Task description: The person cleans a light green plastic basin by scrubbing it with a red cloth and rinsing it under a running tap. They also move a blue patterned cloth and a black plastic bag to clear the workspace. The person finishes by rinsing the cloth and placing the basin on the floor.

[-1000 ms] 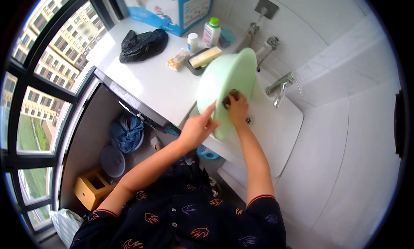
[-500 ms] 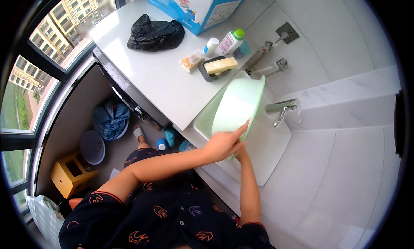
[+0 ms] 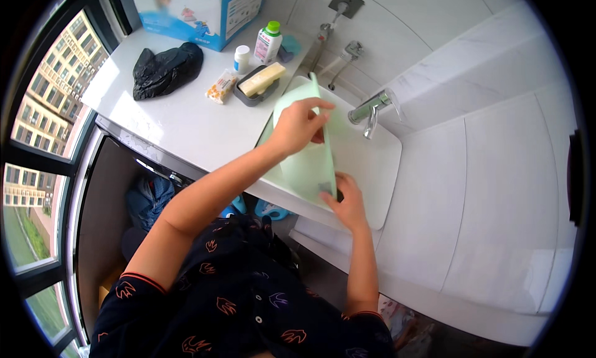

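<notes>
A light green plastic basin (image 3: pixel 304 169) stands tipped on its side in the white sink (image 3: pixel 379 165), its rim running lengthwise away from me. My right hand (image 3: pixel 349 201) grips the near end of that rim, thumb on the outer wall and fingers behind the edge. Farther along, my left hand (image 3: pixel 301 127) lies across the basin's side with its fingers bent over the rim; the contact of its fingertips is partly hidden. A chrome faucet (image 3: pixel 372 108) is to the right of the basin, apart from both hands.
On the left counter (image 3: pixel 180 122) are a black plastic bag (image 3: pixel 166 71), a soap bar (image 3: pixel 262 79) in a grey dish (image 3: pixel 257 96), a small packet (image 3: pixel 221 87), a white bottle (image 3: pixel 242 59), a green-capped bottle (image 3: pixel 268 43) and a large blue box (image 3: pixel 192 13). Tiled wall bounds the right.
My hands, close together at the near rim before, are now apart: the left has moved farther along the basin. The basin has turned slightly, and the whole view has shifted.
</notes>
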